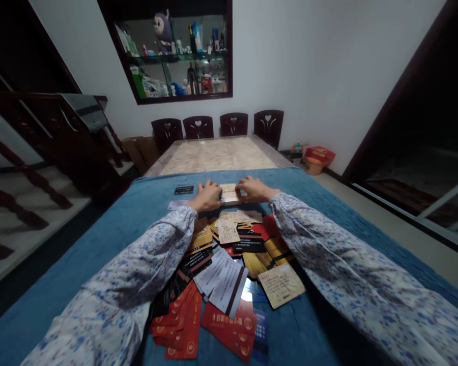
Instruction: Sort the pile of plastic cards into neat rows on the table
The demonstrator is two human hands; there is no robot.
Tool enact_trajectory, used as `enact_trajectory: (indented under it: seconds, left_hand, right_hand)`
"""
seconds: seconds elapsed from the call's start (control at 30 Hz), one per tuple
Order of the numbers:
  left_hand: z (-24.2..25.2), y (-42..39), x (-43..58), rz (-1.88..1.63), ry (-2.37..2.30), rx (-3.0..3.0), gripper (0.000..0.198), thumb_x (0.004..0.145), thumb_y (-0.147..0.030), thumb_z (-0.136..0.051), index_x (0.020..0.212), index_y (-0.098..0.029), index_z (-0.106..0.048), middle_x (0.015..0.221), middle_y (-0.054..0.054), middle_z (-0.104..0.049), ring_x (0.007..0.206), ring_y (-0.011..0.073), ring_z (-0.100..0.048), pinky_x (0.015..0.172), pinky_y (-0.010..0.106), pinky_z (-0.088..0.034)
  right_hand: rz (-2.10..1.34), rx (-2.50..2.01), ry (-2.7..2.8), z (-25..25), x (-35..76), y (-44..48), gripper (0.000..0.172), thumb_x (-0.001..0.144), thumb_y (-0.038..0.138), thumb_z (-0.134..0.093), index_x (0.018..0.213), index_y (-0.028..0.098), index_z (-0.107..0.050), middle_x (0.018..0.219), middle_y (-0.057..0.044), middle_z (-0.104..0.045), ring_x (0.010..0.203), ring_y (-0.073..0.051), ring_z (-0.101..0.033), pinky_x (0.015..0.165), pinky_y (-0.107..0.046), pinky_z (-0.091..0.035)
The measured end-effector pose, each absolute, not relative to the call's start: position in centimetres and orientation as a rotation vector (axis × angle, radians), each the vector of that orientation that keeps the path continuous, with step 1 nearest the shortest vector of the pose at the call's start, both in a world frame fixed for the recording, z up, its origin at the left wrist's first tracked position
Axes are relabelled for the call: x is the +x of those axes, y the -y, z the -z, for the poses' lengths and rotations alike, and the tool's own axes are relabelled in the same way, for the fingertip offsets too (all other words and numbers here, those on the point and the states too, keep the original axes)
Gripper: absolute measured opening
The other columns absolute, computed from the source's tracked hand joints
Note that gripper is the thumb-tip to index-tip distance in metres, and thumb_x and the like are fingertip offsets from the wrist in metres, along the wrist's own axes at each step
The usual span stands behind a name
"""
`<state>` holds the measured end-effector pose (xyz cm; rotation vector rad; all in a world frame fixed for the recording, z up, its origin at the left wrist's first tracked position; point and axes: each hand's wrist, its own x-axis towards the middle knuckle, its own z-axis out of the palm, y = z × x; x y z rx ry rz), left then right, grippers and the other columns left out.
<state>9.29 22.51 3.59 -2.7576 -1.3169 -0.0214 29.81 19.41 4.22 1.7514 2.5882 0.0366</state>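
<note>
Near the far edge of the blue cloth (156,244) that covers my end of the tabletop (217,154), I have a stack of cream cards (229,192) set between both hands. My left hand (209,195) has its fingers curled in on the stack's left end, and my right hand (255,190) bends over the right end, so each grip is closed on its own side; how firmly they press, I can't tell from here. Just left of my left hand I see a black card (183,190), with a pale lilac card (176,205) close to that wrist. Between my patterned sleeves (137,274), nearer to me, loose cards overlap: silver cards (229,285) lie near the middle, red cards (193,325) at the near side, gold cards (256,264) to their right, and a lone cream card (282,285) tilts beside my right sleeve.
</note>
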Motion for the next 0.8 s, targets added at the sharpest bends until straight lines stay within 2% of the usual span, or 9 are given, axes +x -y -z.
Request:
enact_trajectory:
  seconds: [0.33, 0.57, 0.8]
  left_hand:
    - [-2.0, -24.0, 10.0, -0.036, 1.369, -2.795, 0.022, 0.081, -0.028, -0.066, 0.101, -0.018, -0.071, 0.127, 0.016, -0.063, 0.127, 0.0394, -0.045, 0.099, 0.057, -0.039]
    - [-1.5, -24.6, 10.0, -0.105, 1.410, -2.842, 0.018, 0.083, -0.027, -0.065, 0.097, -0.019, -0.070, 0.128, 0.015, -0.063, 0.132, 0.0395, -0.042, 0.106, 0.062, -0.036]
    - [-1.4, -24.8, 10.0, -0.183, 1.398, -2.870, 0.011, 0.084, -0.026, -0.064, 0.093, -0.019, -0.066, 0.127, 0.014, -0.062, 0.129, 0.0375, -0.043, 0.104, 0.062, -0.038]
  right_hand:
    - [-0.018, 1.772, -2.497, -2.3, 30.0, -21.4, 0.037, 0.087, 0.040, -0.069, 0.120, 0.024, -0.072, 0.136, -0.013, -0.063, 0.124, -0.035, -0.051, 0.090, -0.038, -0.044]
    - [-0.022, 1.732, -2.483, -1.9, 30.0, -21.9, 0.038, 0.086, 0.041, -0.069, 0.120, 0.025, -0.074, 0.134, -0.013, -0.065, 0.122, -0.034, -0.053, 0.091, -0.037, -0.044]
    - [-0.025, 1.718, -2.458, -1.7, 30.1, -22.0, 0.035, 0.085, 0.042, -0.069, 0.116, 0.027, -0.075, 0.129, -0.011, -0.068, 0.120, -0.035, -0.055, 0.086, -0.036, -0.047]
